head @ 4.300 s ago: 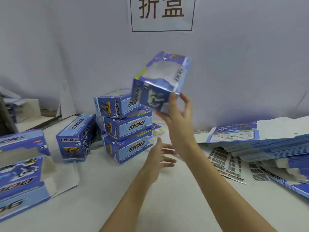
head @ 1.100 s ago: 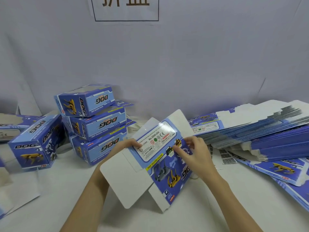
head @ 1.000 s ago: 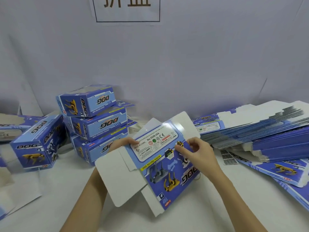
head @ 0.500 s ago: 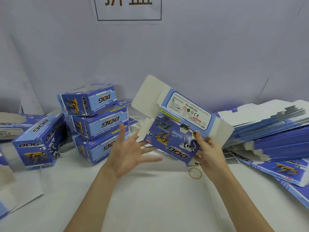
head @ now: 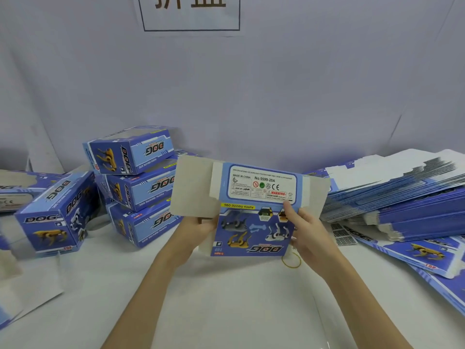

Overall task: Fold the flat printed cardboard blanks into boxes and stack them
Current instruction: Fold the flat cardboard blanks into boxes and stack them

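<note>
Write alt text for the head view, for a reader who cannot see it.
Both hands, left hand and right hand, hold a flat printed blank upright above a white table. Three folded boxes are stacked at left, a pile of flat blanks lies at right, and a rubber band lies under the right hand.

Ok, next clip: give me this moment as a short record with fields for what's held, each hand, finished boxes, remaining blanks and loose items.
held item: flat printed blank, raised above the table, not yet folded
left hand: left hand grips the blank's left edge, fingers behind the card
right hand: right hand pinches the right edge, thumb on the printed face
finished boxes: stack of three at left; one more box beside it
remaining blanks: pile of flat blanks at right
loose items: rubber band on the table under the blank
</note>
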A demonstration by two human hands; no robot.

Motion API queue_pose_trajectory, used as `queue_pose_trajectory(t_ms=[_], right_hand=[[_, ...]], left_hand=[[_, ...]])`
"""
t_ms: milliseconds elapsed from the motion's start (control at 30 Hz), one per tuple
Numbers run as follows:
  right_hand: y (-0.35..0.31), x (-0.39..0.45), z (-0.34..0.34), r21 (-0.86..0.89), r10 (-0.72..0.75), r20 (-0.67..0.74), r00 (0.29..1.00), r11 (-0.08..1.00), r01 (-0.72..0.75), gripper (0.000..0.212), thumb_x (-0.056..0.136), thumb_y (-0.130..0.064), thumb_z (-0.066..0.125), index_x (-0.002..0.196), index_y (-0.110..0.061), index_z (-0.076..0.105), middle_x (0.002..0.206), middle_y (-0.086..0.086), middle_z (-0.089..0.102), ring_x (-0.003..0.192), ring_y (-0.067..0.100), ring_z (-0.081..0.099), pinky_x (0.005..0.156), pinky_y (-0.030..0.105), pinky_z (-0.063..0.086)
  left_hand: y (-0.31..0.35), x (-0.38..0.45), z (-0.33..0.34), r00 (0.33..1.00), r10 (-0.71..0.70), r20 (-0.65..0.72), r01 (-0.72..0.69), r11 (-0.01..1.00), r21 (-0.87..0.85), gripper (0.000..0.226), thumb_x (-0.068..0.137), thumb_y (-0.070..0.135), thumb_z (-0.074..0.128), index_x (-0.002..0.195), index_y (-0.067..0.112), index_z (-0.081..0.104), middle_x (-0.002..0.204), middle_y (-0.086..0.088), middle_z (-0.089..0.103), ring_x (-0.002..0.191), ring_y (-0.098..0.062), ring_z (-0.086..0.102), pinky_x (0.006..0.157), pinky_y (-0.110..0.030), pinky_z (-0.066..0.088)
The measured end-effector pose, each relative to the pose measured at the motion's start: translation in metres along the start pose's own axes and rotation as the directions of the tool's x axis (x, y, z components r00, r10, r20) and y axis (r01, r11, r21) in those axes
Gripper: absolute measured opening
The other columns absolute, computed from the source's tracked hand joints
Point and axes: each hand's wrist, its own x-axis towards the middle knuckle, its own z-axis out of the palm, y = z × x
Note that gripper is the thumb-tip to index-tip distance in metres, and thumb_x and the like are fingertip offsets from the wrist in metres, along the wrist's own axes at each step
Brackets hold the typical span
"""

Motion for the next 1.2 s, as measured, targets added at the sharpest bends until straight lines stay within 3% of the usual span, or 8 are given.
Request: queue_pose_trajectory(t_ms=[200,467,633,733,867,967,1133,1200], right_hand=[[-0.011,-0.008,0.01,0.083,0.028,-0.008,1.0,0.996,-0.027,0.061,0.081,-0.049,0.076,0.116,0.0,0.067,0.109,0.017,0.08,0.09,0.033,0.08,0.064,0.041,0.066],[-0.021,-0.017,-0.007,-0.054,-0.027,0.269,0.963,0.998,0.043,0.066,0.081,-0.035,0.089,0.135,-0.008,0.064,0.126,0.013,0.076,0.116,0.032,0.074,0.086,0.035,0.064],[-0.018,-0.015,-0.001,-0.089,-0.093,0.004,0.996,0.992,0.093,0.054,0.081,-0.049,0.077,0.122,-0.014,0.075,0.116,0.004,0.08,0.11,0.023,0.076,0.093,0.039,0.058],[-0.019,-0.02,0.007,0.007,0.005,-0.02,1.0,1.0,-0.005,0.06,0.083,-0.061,0.07,0.128,-0.021,0.072,0.122,0.002,0.077,0.123,0.031,0.068,0.1,0.053,0.056],[-0.016,-0.023,0.022,0.352,0.157,0.179,0.971,0.911,-0.213,0.076,0.076,-0.075,0.07,0.141,-0.035,0.06,0.141,0.025,0.055,0.128,0.048,0.06,0.088,0.076,0.054],[-0.021,-0.029,0.026,0.509,0.105,0.264,0.959,0.829,-0.231,0.074,0.077,-0.08,0.067,0.14,-0.045,0.055,0.144,0.033,0.054,0.128,0.057,0.059,0.09,0.082,0.048],[-0.028,-0.03,0.017,0.474,-0.018,0.228,0.974,0.875,-0.095,0.084,0.091,-0.073,0.061,0.145,-0.01,0.061,0.146,0.027,0.06,0.134,0.047,0.059,0.11,0.063,0.048],[-0.028,-0.031,0.013,0.431,-0.036,0.176,0.984,0.901,-0.044,0.071,0.094,-0.062,0.064,0.141,-0.009,0.065,0.145,0.024,0.062,0.136,0.045,0.058,0.118,0.061,0.041]], left_hand=[[-0.004,0.003,0.0,0.997,0.006,-0.075,-0.006,1.0,-0.007,0.019,0.076,0.049,0.062,0.088,0.044,0.076,0.094,0.008,0.08,0.089,-0.011,0.077,0.072,-0.035,0.064],[-0.01,0.001,-0.023,0.967,-0.156,-0.2,0.12,0.976,-0.181,0.05,0.094,0.01,0.064,0.142,-0.002,0.054,0.11,-0.009,0.078,0.085,-0.025,0.074,0.074,-0.037,0.062],[0.008,0.001,0.009,0.954,0.053,-0.294,-0.058,0.998,-0.008,0.021,0.072,0.05,0.069,0.093,0.051,0.074,0.09,0.027,0.075,0.084,0.009,0.068,0.077,-0.025,0.05],[0.014,-0.001,0.019,0.863,0.319,-0.393,-0.248,0.943,0.22,0.008,0.079,0.04,0.063,0.072,0.038,0.061,0.06,0.018,0.054,0.058,-0.001,0.049,0.066,-0.021,0.039],[0.024,-0.01,0.021,0.75,0.651,-0.115,-0.581,0.732,0.355,0.027,0.096,0.012,0.069,0.092,0.036,0.079,0.081,0.032,0.07,0.077,0.013,0.064,0.074,-0.001,0.044],[0.035,-0.014,0.019,0.782,0.602,0.162,-0.621,0.776,0.109,0.032,0.092,-0.008,0.067,0.114,0.013,0.077,0.111,0.006,0.079,0.103,-0.01,0.074,0.09,-0.021,0.056],[0.05,-0.006,0.003,0.68,0.511,0.526,-0.717,0.615,0.33,0.061,0.101,0.053,0.058,0.132,0.002,0.065,0.141,-0.012,0.065,0.139,-0.033,0.055,0.116,-0.053,0.042],[0.051,-0.007,-0.006,0.75,0.34,0.567,-0.588,0.736,0.335,0.078,0.09,0.069,0.064,0.141,0.01,0.061,0.156,-0.003,0.051,0.152,-0.025,0.037,0.122,-0.047,0.033]])
